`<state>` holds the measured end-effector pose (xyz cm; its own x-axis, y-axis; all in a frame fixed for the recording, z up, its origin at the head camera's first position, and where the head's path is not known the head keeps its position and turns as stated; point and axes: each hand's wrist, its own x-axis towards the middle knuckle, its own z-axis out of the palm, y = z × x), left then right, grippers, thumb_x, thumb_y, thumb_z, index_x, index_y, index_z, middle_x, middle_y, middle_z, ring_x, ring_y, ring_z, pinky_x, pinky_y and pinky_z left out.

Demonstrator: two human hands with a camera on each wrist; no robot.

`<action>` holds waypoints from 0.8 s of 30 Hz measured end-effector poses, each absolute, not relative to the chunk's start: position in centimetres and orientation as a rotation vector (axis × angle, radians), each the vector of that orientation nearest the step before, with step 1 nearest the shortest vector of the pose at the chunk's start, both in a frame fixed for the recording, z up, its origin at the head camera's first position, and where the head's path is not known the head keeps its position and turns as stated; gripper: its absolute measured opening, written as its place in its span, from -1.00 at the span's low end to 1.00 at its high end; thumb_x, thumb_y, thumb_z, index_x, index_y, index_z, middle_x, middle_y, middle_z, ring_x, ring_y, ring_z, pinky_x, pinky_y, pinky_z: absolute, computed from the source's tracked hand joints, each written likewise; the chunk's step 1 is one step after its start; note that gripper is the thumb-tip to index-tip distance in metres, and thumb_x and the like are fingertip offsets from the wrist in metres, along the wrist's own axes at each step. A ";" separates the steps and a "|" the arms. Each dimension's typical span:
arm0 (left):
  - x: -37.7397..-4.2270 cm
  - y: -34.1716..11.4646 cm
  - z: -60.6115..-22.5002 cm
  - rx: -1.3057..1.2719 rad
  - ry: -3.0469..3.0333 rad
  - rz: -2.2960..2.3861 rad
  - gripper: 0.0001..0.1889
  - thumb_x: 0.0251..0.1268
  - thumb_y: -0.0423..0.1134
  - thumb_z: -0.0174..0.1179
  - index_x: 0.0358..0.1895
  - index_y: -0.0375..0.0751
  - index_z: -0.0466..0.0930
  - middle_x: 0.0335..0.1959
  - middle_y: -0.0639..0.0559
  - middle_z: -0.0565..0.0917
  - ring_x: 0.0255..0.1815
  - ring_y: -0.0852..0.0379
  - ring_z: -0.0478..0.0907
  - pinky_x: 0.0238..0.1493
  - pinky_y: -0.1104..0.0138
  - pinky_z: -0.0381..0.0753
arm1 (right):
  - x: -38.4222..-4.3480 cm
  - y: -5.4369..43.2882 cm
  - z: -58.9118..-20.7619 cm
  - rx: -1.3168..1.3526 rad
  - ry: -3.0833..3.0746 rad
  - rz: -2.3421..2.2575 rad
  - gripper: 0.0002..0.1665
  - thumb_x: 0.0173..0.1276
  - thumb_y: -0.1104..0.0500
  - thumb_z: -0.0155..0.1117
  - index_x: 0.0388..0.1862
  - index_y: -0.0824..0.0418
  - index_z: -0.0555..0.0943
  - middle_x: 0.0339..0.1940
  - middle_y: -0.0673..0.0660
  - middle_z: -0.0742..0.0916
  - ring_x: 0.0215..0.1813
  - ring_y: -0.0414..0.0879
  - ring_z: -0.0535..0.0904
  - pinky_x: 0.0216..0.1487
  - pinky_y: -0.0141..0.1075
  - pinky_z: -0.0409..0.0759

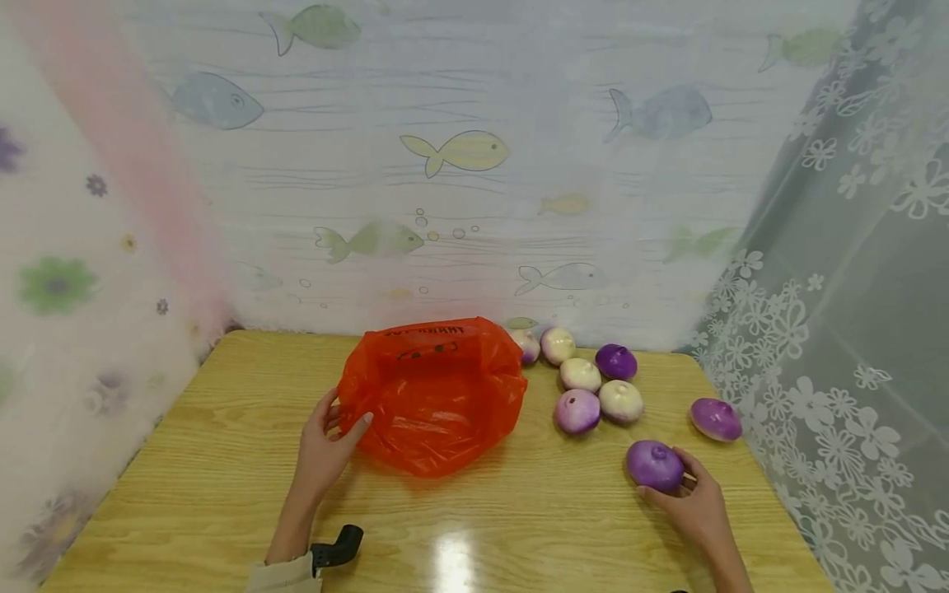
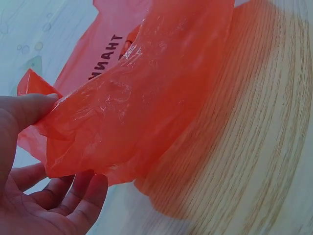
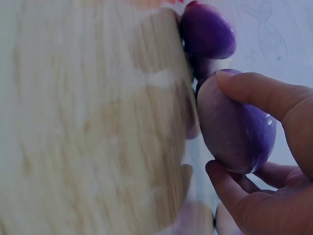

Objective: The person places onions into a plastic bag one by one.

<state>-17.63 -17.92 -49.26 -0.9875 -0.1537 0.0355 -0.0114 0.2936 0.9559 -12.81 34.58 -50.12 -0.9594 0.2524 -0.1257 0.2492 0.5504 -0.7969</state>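
Observation:
A red plastic bag [image 1: 433, 412] stands on the table with its mouth spread wide. My left hand [image 1: 329, 445] holds the bag's left edge; in the left wrist view the thumb lies over the rim of the bag [image 2: 122, 117] and the fingers sit beneath it. A purple onion [image 1: 656, 466] is in my right hand [image 1: 693, 502], pinched between thumb and fingers. In the right wrist view this onion [image 3: 237, 127] appears just above the tabletop. Several purple and whitish onions [image 1: 578, 412] lie in a cluster between the bag and my right hand.
Another purple onion [image 1: 716, 419] lies apart near the right edge of the wooden table [image 1: 222, 461]. A fish-patterned curtain [image 1: 460, 206] hangs behind the table, and a white-flowered sheer curtain [image 1: 830, 395] borders the right side.

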 end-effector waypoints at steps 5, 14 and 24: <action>-17.8 -17.7 -49.4 0.119 -2.424 -1.762 -0.27 0.45 -0.09 0.26 0.53 -0.32 0.20 0.36 -0.28 0.46 0.30 -0.15 0.42 0.01 0.65 0.43 | -12.7 34.5 -50.0 -0.430 -2.734 1.527 0.14 0.18 0.17 0.58 0.57 0.43 0.12 0.43 0.50 0.39 0.38 0.30 0.44 -0.06 -0.62 0.49; -17.9 -17.4 -49.2 0.157 -2.349 -1.831 -0.42 0.49 -0.22 0.21 0.45 -0.39 0.30 0.28 -0.30 0.49 0.23 -0.12 0.43 -0.03 0.74 0.39 | -12.1 33.5 -50.1 -0.355 -2.576 1.733 0.08 0.16 0.33 0.55 0.57 0.39 0.16 0.49 0.40 0.33 -0.04 -0.70 0.38 -0.01 -0.66 0.50; -18.2 -17.4 -49.1 0.176 -2.339 -1.851 -0.48 0.50 -0.29 0.17 0.42 -0.37 0.31 0.29 -0.29 0.49 0.24 -0.11 0.44 -0.01 0.76 0.39 | -11.6 32.2 -49.9 -0.313 -2.471 1.804 0.04 0.14 0.39 0.53 0.54 0.39 0.21 0.28 -0.09 0.53 -0.01 -0.64 0.47 -0.01 -0.63 0.55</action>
